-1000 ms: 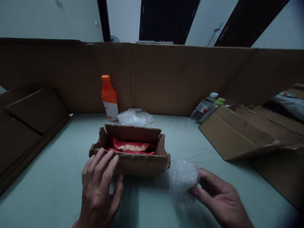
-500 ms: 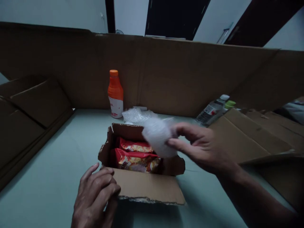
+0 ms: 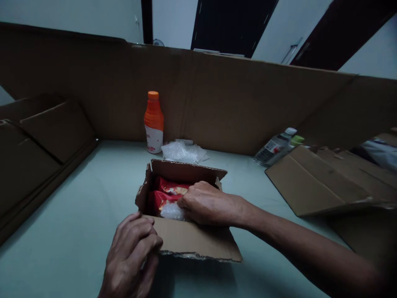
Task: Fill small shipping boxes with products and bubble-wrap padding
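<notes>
A small open cardboard box (image 3: 195, 239) stands on the table with its front flap folded outward. Inside lie two red snack packets (image 3: 159, 198), partly covered. My right hand (image 3: 211, 203) reaches into the box from the right, fingers closed on a piece of bubble wrap (image 3: 172, 211) that lies against the front packet. Its fingertips are hidden behind the knuckles. At the box's front left corner, my left hand (image 3: 132, 250) has its fingers bent over the flap's edge, gripping it; the thumb is mostly out of sight below.
Behind the box lie more bubble wrap sheets (image 3: 183, 152) and an orange bottle (image 3: 154, 122) stands upright. A clear bottle (image 3: 274, 147) leans at the right beside folded cardboard (image 3: 313, 182). More cardboard (image 3: 58, 132) is at the left, and a tall cardboard wall (image 3: 223, 99) closes the back.
My right hand has moved left and down, bringing the bubble wrap from above the box into it. My left hand stays at the flap. The view has shifted slightly.
</notes>
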The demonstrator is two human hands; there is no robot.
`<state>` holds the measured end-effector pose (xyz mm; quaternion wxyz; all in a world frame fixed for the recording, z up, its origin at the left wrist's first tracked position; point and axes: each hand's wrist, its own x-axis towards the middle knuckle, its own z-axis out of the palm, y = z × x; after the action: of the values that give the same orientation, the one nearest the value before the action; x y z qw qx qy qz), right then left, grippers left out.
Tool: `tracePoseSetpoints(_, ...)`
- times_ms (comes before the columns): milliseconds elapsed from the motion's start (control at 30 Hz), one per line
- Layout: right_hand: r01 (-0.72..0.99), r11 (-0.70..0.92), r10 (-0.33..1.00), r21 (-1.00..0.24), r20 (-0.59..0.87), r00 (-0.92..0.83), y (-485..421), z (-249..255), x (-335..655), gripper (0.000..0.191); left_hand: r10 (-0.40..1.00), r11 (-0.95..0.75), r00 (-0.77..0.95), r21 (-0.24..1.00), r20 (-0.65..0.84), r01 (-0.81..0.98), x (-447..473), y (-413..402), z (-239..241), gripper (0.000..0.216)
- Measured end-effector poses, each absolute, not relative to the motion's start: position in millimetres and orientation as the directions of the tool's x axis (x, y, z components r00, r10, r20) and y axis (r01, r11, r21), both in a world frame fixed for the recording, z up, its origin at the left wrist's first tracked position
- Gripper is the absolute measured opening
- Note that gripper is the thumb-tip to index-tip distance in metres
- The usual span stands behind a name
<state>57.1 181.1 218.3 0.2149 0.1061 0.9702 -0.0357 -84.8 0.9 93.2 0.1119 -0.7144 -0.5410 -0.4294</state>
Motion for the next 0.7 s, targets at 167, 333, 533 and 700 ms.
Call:
tracePoseSetpoints(167, 0.203, 0.979, 0.198, 0.036, -0.439, -0.876, 184, 212, 68, 0.019, 0.688, -0.382, 0.039, 0.315, 0.724, 0.869, -83, 0, 95, 0.033)
tracePoseSetpoints(333, 0.222, 0.972, 0.232, 0.076, -0.45, -0.862, 185, 206, 72, 0.022, 0.672, -0.393, 0.028, 0.324, 0.74, 0.86, -83, 3, 95, 0.03)
tracePoseSetpoints(533, 0.184, 0.978, 0.207, 0.094, -0.457, -0.865, 179, 191, 61, 0.025, 0.643, -0.348, -0.042, 0.341, 0.764, 0.873, -76, 6, 100, 0.028)
tracePoseSetpoints(700, 0.243, 0.967, 0.254, 0.076, -0.356, -0.9, 179, 204, 76, 0.016, 0.629, -0.3, -0.084, 0.341, 0.773, 0.891, -70, 3, 104, 0.023)
